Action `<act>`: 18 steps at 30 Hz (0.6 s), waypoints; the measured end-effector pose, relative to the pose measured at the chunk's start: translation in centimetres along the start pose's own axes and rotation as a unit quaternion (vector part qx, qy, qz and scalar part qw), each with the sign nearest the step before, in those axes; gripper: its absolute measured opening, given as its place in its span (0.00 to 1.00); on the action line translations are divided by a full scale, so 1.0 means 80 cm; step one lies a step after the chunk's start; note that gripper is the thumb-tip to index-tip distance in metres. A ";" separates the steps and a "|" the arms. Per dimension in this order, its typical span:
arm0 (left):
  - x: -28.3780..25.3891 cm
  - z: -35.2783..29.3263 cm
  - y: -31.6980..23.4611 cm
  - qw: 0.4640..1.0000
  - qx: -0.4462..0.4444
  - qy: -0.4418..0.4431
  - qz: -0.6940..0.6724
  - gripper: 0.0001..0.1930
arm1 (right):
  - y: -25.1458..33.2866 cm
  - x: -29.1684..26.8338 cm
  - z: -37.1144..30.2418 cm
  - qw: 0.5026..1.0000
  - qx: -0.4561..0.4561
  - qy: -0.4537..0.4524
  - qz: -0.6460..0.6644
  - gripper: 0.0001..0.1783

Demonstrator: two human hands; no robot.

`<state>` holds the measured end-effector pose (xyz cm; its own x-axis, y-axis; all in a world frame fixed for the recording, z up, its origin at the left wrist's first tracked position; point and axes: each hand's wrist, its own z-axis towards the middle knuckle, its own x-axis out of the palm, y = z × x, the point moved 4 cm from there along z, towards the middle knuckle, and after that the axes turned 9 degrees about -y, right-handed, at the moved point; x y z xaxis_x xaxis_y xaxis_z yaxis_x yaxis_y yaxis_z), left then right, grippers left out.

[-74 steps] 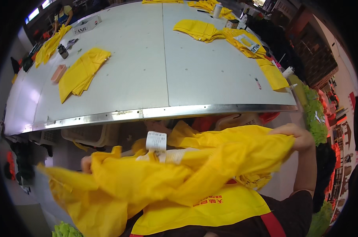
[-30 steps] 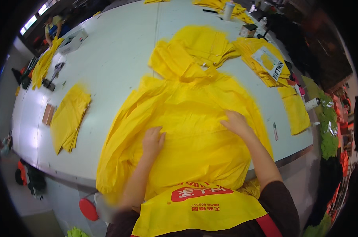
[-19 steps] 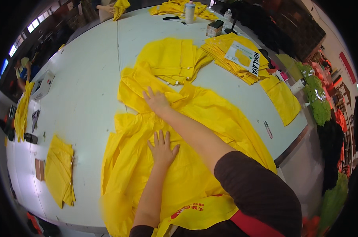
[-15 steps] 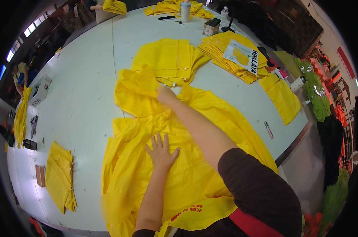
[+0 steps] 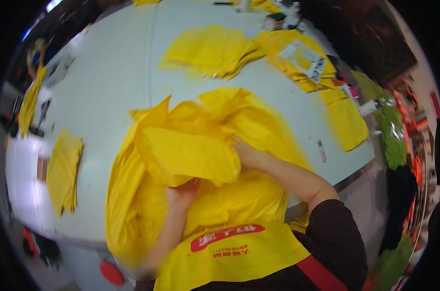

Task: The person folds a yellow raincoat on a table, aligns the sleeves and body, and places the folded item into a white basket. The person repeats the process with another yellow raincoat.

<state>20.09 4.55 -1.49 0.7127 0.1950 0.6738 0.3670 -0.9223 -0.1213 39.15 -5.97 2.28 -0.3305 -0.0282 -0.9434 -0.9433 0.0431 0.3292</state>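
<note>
A large yellow garment [image 5: 220, 201] of thin, slightly shiny cloth lies bunched on the table in front of me. A rounded flap [image 5: 188, 153] of it, hood-like in shape, is lifted between my hands. My right hand [image 5: 248, 154] grips the flap's right edge, its fingers partly behind the cloth. At the flap's lower edge, my left hand [image 5: 181, 195] has its fingers curled under the cloth and mostly hidden. Beyond the garment lies a stack of folded yellow pieces [image 5: 203, 48].
On the right are another yellow stack [image 5: 300, 80] with a printed sheet [image 5: 302, 60] on top, a folded yellow piece [image 5: 345, 119] and small thread snips [image 5: 322, 151]. To the left lie yellow folded cloth [image 5: 65, 169] and a brown box [image 5: 42, 169]. A person stands at the far left.
My right hand has come back toward me with the garment's upper part, folding it over. The left hand, earlier flat and spread on the cloth, now curls under the flap. The view has shifted.
</note>
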 end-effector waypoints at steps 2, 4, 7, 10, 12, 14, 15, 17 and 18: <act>-0.032 -0.008 0.015 0.999 0.030 0.025 0.005 0.26 | -0.022 0.056 -0.015 0.998 -0.017 -0.048 0.042 0.27; -0.086 -0.008 0.019 0.983 0.136 0.042 0.120 0.25 | 0.006 0.016 -0.026 0.999 0.033 -0.003 -0.009 0.26; -0.085 -0.052 0.033 0.984 0.145 0.042 0.093 0.24 | 0.024 -0.036 -0.039 0.988 0.102 -0.110 0.028 0.22; -0.105 -0.084 0.046 0.993 0.085 0.078 0.028 0.23 | 0.048 -0.078 -0.063 0.870 0.181 -0.342 0.305 0.16; -0.121 -0.094 0.051 0.991 0.072 0.112 0.005 0.22 | 0.098 -0.095 -0.045 0.828 0.137 -0.384 0.386 0.13; -0.120 -0.102 0.051 0.986 0.078 0.148 -0.017 0.20 | 0.137 -0.100 -0.010 0.860 0.015 -0.399 0.317 0.12; -0.117 -0.105 0.052 0.988 0.087 0.126 -0.008 0.18 | 0.147 -0.092 0.009 0.885 -0.047 -0.380 0.265 0.12; -0.106 -0.112 0.049 0.990 0.109 0.083 0.014 0.15 | 0.161 -0.036 0.043 0.949 -0.107 -0.223 0.197 0.13; -0.094 -0.119 0.045 0.982 0.149 0.073 0.089 0.14 | 0.166 0.000 0.054 0.975 -0.100 -0.082 0.179 0.13</act>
<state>10.33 -3.40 -0.06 0.6955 -0.0298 0.7179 0.4190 -0.7949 -0.4389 26.79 -1.11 6.50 -0.6457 0.1134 -0.7552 -0.7612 -0.1747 0.6246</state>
